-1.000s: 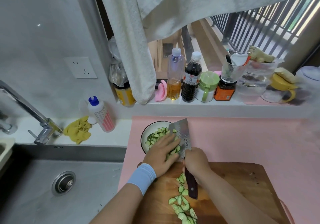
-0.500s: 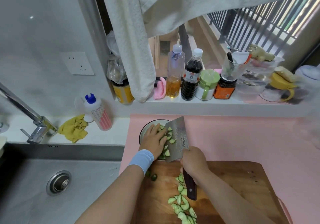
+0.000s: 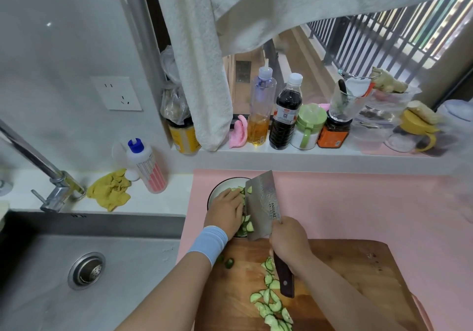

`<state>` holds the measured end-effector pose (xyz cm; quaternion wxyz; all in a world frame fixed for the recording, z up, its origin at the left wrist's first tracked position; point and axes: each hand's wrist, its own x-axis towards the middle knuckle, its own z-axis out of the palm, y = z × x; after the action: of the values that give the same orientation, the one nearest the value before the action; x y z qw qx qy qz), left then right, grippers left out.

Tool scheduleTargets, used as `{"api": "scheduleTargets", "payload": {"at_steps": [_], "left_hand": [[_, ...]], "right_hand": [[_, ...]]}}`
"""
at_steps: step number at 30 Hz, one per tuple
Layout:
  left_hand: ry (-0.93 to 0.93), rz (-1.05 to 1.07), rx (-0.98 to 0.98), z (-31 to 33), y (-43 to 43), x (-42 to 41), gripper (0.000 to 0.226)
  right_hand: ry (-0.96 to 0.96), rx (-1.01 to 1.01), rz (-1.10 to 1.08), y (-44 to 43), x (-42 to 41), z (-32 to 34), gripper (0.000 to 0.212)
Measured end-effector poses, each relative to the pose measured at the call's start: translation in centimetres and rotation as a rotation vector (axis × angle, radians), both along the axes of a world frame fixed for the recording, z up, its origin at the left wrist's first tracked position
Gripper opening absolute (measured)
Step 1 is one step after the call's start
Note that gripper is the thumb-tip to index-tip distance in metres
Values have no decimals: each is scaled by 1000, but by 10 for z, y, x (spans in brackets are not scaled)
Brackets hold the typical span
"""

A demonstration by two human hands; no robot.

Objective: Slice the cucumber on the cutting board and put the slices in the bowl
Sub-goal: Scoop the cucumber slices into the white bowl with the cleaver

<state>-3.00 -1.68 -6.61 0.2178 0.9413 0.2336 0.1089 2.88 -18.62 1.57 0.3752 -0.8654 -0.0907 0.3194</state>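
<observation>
A white bowl (image 3: 217,192) sits on the pink mat just beyond the wooden cutting board (image 3: 353,274). My right hand (image 3: 290,241) grips the dark handle of a cleaver (image 3: 263,205), whose broad blade is tilted over the bowl with cucumber slices (image 3: 247,226) stuck to its left face. My left hand (image 3: 226,211), a blue wristband behind it, lies over the bowl with straight fingers against those slices on the blade. More cucumber slices (image 3: 272,302) trail down the board. A small cucumber end (image 3: 229,263) lies near the board's left edge.
A steel sink (image 3: 84,266) and tap (image 3: 51,179) lie to the left, with a yellow cloth (image 3: 111,190) and a squeeze bottle (image 3: 147,167) behind. Bottles and jars (image 3: 284,118) line the window ledge. A towel (image 3: 202,75) hangs over it.
My left hand slid forward along the blade from the board's edge to over the bowl, pushing slices off the cleaver. The cleaver stayed tilted over the bowl.
</observation>
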Motion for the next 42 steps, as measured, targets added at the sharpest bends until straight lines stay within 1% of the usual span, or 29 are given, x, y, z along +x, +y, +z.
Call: {"api": "scheduleTargets", "payload": {"at_steps": [2,3,4,6,8,10,12,14,16,19,21,23,25,26,28,32,33,34,37,39,42], "left_hand": [[-49,-53,-73,5,-5,-2,47],[-30,-116,-78,8,-9,-3,51],[14,-174,-57,8,-13,-3,55],[111,-225,54,5,-16,-2,65],[189,-176,139,-4,-12,-2,65],[237,-102,142,-10,-7,-4,60],[190,-58,74,-11,-4,-8,61],[115,-108,2,-8,-7,-8,69],[109,-177,38,-7,-13,-9,74],[155,-130,138,-13,-10,-8,65],[186,-52,118,-14,-2,-8,61],[122,-13,50,-9,2,-6,58],[28,-86,-12,0,0,4,56],[18,-136,-16,3,-1,9,57],[55,-175,26,5,-2,15,56],[181,-74,153,0,0,3,49],[192,-57,156,-2,-1,-2,50],[176,-45,134,-4,-3,-9,50],[-6,-16,1,-1,-12,-20,48],[-99,30,-30,10,-25,-27,48],[-169,108,-105,19,-51,-43,47]], "right_hand": [[-25,-34,40,2,-1,2,28],[-35,-52,71,3,-2,4,28],[-47,-65,95,4,-3,5,27],[-45,-47,66,4,-4,6,24],[-39,-22,17,2,-4,4,24],[-36,-12,-5,0,-4,4,27],[-38,-4,-13,0,-4,6,29],[-49,1,-13,3,-4,5,29],[-67,-4,-4,6,-4,4,29],[-64,-9,-5,6,-1,4,27],[-62,-24,7,4,1,3,27],[-61,-31,28,4,2,1,27],[-59,-30,49,3,1,0,27],[-59,-28,58,3,1,-1,27],[-60,-30,74,3,0,-1,28],[-84,-61,87,-3,0,-2,27],[-86,-62,90,-5,0,-2,27],[-95,-59,97,-9,-1,-1,26],[-128,-50,90,-21,-2,-2,28],[-162,-49,92,-32,-3,-1,28],[-217,-54,111,-60,-3,-2,32]]}}
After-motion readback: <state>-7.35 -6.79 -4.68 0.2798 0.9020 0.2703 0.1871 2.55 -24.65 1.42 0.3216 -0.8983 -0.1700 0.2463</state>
